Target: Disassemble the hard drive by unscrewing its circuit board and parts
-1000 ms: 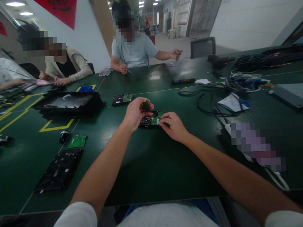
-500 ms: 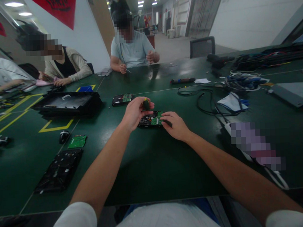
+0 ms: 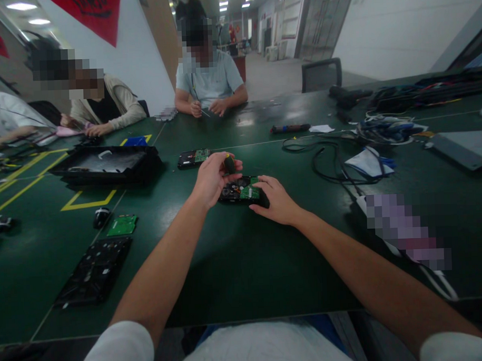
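In front of me a hard drive [image 3: 241, 190] with a green circuit board lies on the dark green table [image 3: 244, 275]. My left hand [image 3: 212, 179] is closed around a dark screwdriver handle [image 3: 229, 164] with a yellow part, above the drive's left end. The screwdriver's tip is hidden. My right hand [image 3: 276, 200] is at the drive's right end, with thumb and fingers spread around its edges. A second hard drive [image 3: 193, 158] lies beyond my left hand.
At the left are a black tray [image 3: 110, 166], a mouse [image 3: 102, 217], a green circuit board [image 3: 123, 225] and a black drive [image 3: 94, 271]. Cables [image 3: 385, 130] and a grey box [image 3: 463, 149] lie at the right. People sit across the table.
My right thumb has moved out to the drive's near edge, and the hand has opened around its end. My left hand has shifted slightly left with the screwdriver.
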{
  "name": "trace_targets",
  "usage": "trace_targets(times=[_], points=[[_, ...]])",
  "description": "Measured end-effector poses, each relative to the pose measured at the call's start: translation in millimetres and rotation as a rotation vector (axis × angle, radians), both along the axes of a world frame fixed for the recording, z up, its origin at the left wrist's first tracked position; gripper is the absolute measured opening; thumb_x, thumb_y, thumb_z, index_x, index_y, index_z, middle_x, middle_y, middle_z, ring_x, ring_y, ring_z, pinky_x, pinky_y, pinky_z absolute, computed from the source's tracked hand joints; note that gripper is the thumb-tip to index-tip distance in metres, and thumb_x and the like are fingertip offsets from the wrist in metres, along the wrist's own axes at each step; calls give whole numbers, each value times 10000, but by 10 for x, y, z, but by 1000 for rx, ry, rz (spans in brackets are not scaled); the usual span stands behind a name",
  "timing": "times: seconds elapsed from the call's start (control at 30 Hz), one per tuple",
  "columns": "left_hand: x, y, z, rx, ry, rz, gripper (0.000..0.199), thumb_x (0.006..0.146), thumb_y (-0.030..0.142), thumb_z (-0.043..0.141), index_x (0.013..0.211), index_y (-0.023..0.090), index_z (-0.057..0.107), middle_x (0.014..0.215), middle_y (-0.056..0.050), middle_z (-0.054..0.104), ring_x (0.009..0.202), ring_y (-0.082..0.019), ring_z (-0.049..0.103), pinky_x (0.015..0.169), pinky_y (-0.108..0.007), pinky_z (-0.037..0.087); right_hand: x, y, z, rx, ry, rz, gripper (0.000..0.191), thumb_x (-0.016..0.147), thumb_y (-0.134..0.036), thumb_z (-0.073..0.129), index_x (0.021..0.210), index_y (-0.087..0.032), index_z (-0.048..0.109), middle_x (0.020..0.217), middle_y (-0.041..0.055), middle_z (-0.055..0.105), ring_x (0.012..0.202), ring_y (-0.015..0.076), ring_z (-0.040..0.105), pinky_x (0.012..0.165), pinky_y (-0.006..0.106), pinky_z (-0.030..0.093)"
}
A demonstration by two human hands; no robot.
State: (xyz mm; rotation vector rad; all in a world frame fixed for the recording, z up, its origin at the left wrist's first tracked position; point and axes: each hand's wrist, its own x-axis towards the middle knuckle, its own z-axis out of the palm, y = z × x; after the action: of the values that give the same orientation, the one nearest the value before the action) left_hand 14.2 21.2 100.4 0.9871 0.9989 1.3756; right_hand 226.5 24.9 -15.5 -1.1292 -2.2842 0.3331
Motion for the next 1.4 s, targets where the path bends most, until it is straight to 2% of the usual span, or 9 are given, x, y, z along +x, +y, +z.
trace_targets(times=[0.27, 0.5, 0.63, 0.77, 0.97, 1.07, 1.2, 1.4], points=[[-54, 10, 38, -18, 28, -2, 205, 965, 323, 596, 917, 149, 693, 886, -94, 755, 811, -185, 735, 687, -279, 605, -40, 44, 32, -6, -129, -56, 685, 880, -612, 729, 1374, -163, 574, 1657, 264, 412, 1587, 431, 342, 1276, 646, 298], [-157, 14, 60, -56, 141, -112, 190, 943, 295, 616, 893, 143, 717, 849, -98, 738, 810, -204, 729, 624, -276, 593, -64, 105, 87, -34, -211, -79, 698, 880, -656, 710, 1366, -172, 580, 1655, 264, 420, 1596, 436, 320, 1278, 638, 260], [-165, 15, 66, -63, 145, -101, 181, 930, 286, 617, 872, 146, 717, 841, -105, 739, 806, -209, 731, 618, -278, 597, -27, 159, 89, -62, -223, -34, 687, 884, -660, 707, 1364, -187, 571, 1684, 246, 395, 1620, 432, 275, 1291, 649, 226], [-161, 16, 71, -60, 145, -89, 187, 922, 294, 618, 858, 151, 719, 841, -114, 750, 798, -214, 735, 624, -283, 599, 8, 220, 79, -62, -225, 13, 706, 895, -668, 692, 1410, -207, 546, 1684, 235, 400, 1610, 434, 298, 1281, 667, 235], [-164, 13, 112, -56, 138, -55, 191, 908, 307, 621, 854, 148, 713, 838, -115, 753, 797, -220, 738, 617, -285, 588, 18, 383, 110, -59, -221, 87, 703, 848, -694, 720, 1348, -223, 574, 1676, 194, 429, 1627, 435, 239, 1290, 687, 188], [-162, 10, 133, -38, 129, -36, 191, 900, 309, 620, 853, 148, 711, 846, -114, 756, 789, -217, 734, 608, -282, 581, 5, 413, 122, -64, -211, 110, 710, 835, -668, 731, 1350, -211, 558, 1600, 183, 501, 1588, 426, 298, 1293, 655, 195], [-156, 3, 139, -46, 130, -29, 192, 892, 308, 619, 848, 145, 711, 829, -107, 750, 777, -209, 729, 587, -267, 570, -21, 380, 136, -45, -187, 77, 661, 823, -627, 736, 1309, -211, 568, 1468, 167, 578, 1439, 395, 447, 1247, 616, 277], [-166, 10, 114, -38, 119, -40, 190, 882, 305, 627, 849, 144, 722, 846, -108, 753, 794, -208, 735, 579, -257, 565, -67, 246, 189, -27, -203, 1, 613, 807, -660, 736, 1230, -233, 618, 1362, 150, 622, 1349, 404, 479, 1199, 617, 321]])
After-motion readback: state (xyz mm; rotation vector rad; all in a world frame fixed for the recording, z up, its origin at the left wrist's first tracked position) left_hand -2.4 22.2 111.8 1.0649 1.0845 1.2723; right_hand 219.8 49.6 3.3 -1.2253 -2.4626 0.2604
